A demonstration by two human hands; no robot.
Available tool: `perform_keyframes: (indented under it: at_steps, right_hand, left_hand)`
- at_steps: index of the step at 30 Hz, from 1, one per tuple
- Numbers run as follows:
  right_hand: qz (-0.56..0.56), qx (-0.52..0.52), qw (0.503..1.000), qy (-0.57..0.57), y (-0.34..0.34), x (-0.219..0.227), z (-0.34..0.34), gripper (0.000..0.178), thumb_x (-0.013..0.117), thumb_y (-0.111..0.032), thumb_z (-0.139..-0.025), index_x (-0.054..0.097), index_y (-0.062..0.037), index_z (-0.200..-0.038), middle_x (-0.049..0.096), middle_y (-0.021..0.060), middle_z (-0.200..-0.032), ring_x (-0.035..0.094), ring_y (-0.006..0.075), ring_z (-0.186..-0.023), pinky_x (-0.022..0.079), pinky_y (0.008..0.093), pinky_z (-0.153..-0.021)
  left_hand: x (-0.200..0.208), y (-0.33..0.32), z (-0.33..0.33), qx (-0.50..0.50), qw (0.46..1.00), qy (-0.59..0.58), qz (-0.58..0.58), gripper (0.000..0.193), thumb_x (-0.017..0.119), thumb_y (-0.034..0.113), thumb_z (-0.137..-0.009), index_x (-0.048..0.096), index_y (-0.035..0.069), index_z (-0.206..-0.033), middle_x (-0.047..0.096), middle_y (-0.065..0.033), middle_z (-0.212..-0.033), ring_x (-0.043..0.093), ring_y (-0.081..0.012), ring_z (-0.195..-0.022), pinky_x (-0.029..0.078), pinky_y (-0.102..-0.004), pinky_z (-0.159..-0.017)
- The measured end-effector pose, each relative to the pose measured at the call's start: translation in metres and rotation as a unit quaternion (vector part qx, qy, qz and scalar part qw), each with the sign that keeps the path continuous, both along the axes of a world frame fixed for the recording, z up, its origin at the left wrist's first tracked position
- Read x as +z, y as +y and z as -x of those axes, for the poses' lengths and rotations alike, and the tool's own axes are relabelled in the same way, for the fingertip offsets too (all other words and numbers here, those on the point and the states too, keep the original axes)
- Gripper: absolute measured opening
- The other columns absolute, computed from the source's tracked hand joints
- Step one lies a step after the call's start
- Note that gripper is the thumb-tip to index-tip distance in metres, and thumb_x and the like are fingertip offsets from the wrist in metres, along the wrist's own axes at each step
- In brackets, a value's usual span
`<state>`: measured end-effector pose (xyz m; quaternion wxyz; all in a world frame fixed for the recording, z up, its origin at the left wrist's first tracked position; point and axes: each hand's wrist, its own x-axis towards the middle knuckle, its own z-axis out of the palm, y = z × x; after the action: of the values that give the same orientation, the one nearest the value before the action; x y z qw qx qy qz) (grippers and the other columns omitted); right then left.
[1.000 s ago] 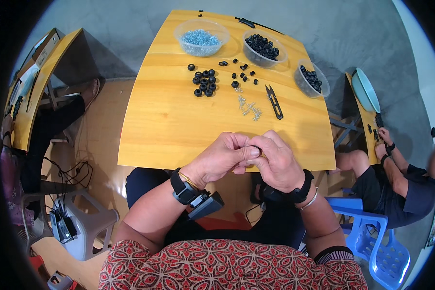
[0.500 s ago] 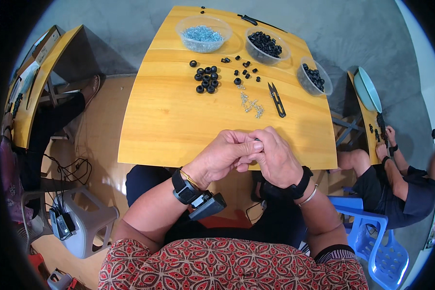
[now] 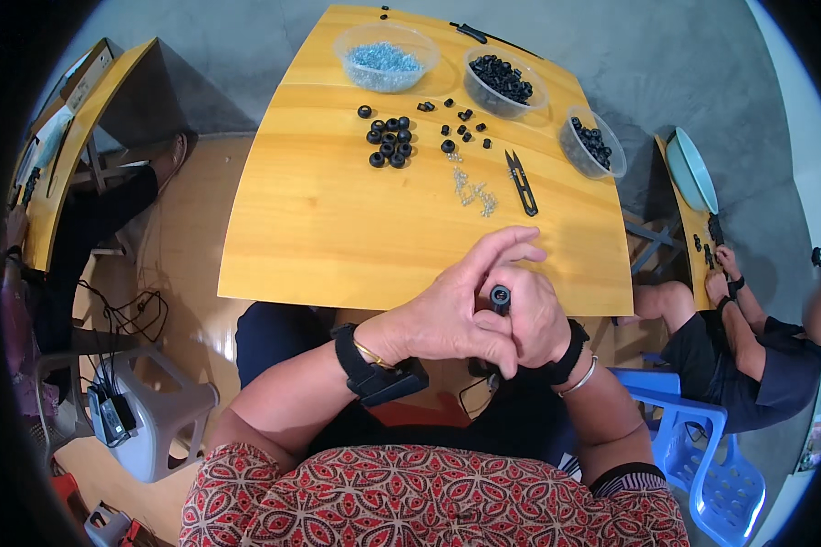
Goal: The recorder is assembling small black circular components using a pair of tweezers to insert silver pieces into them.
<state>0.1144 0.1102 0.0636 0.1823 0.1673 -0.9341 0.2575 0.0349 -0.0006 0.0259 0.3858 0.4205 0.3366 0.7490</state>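
Observation:
Both my hands meet just past the table's near edge. My right hand [image 3: 540, 314] is closed round a black cylindrical piece [image 3: 500, 295] with a round hole in its upturned end; the rest of it is hidden in the fist. Against that fist lies my left hand [image 3: 452, 305], its fingers and thumb spread apart with nothing seen between them. Beyond the hands are small clear beads [image 3: 472, 193], black thread snips [image 3: 522, 184] with blades pointing away, and a cluster of round black beads [image 3: 389, 142]. Smaller black tube beads [image 3: 466, 116] lie scattered farther back.
Along the table's [image 3: 292, 237] far side stand a bowl of light-blue beads [image 3: 383, 68] and two bowls of black beads, one at the back [image 3: 504, 87], one at the right edge [image 3: 593, 146]. A black-handled tool [image 3: 470, 34] lies behind. Other people sit at tables left and right.
My left hand has let go of its pinch and spread its fingers. My right hand has turned into a fist, with the black piece's holed end now showing.

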Motion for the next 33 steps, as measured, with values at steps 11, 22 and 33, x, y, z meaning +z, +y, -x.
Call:
perform_keyframes:
  at_steps: [11,22,33]
  right_hand:
    - [0.006,0.030,0.999,0.041,-0.001,-0.001,0.004,0.024,0.063,-0.015,-0.069,0.042,-0.0032,-0.077,0.048,0.0082,-0.060,0.051,0.0252,-0.053,0.038,0.0327,-0.050]
    - [0.038,0.023,0.998,0.045,-0.002,0.001,0.009,0.020,0.059,-0.014,-0.072,0.043,-0.0031,-0.075,0.049,0.0114,-0.063,0.051,0.0282,-0.056,0.038,0.0339,-0.050]
    - [-0.027,-0.049,0.992,-0.114,0.021,0.022,-0.001,0.028,0.057,-0.022,-0.076,0.045,-0.0008,-0.089,0.053,0.0134,-0.072,0.055,0.0320,-0.067,0.043,0.0365,-0.057]
  left_hand:
    - [-0.009,0.007,-0.007,0.084,0.992,0.084,-0.051,0.074,0.079,0.029,-0.052,0.042,0.002,-0.110,0.048,-0.0115,-0.108,0.046,-0.0189,-0.101,0.034,-0.0303,-0.089]
    - [-0.020,0.014,-0.009,0.152,0.982,0.096,-0.053,0.051,0.071,0.025,-0.063,0.046,0.003,-0.101,0.054,-0.0108,-0.094,0.054,-0.0172,-0.084,0.042,-0.0280,-0.076]
    - [-0.013,0.005,0.010,-0.064,0.957,-0.273,0.080,0.025,0.055,0.027,-0.080,0.053,0.003,-0.088,0.051,-0.0028,-0.073,0.049,-0.0098,-0.060,0.039,-0.0197,-0.049]
